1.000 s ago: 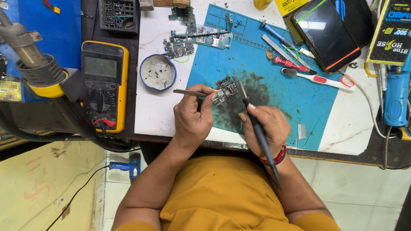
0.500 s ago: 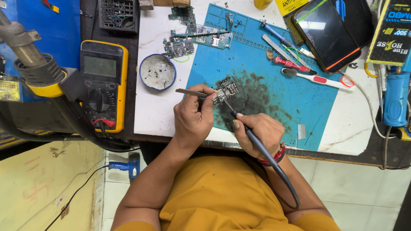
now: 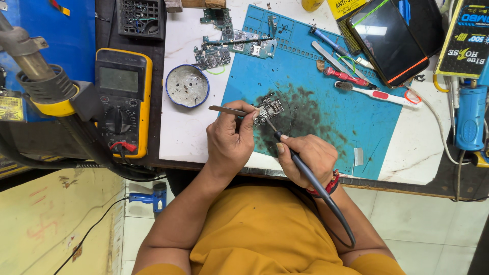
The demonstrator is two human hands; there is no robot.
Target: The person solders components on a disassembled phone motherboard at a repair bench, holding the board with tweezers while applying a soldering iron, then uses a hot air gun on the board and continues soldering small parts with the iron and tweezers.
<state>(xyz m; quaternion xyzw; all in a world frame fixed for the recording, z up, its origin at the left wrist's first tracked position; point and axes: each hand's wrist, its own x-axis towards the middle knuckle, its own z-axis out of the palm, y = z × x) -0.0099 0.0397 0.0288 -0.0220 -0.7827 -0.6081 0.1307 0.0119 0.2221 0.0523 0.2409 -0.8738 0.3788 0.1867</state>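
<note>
Blue mat [image 3: 356, 122] on the white table [image 3: 183, 132] has a small circuit board [image 3: 268, 108] lying on its dark, sooty patch. The left hand [image 3: 232, 137] is closed around thin tweezers [image 3: 229, 109] that touch the board, much as before. The right hand [image 3: 305, 155] grips a dark soldering iron [image 3: 300, 168] like a pen, and its tip has come down from a second ago and now touches the board, so the hot work looks under way.

Both forearms reach up from the bottom of the view, elbows bent and spread, the hands close together but apart. The left hand [image 3: 230, 138] is curled, thumb and fingers pinched tight. The right hand [image 3: 305, 155] is closed in a pen-like grip, a red band apparently at its wrist.
</note>
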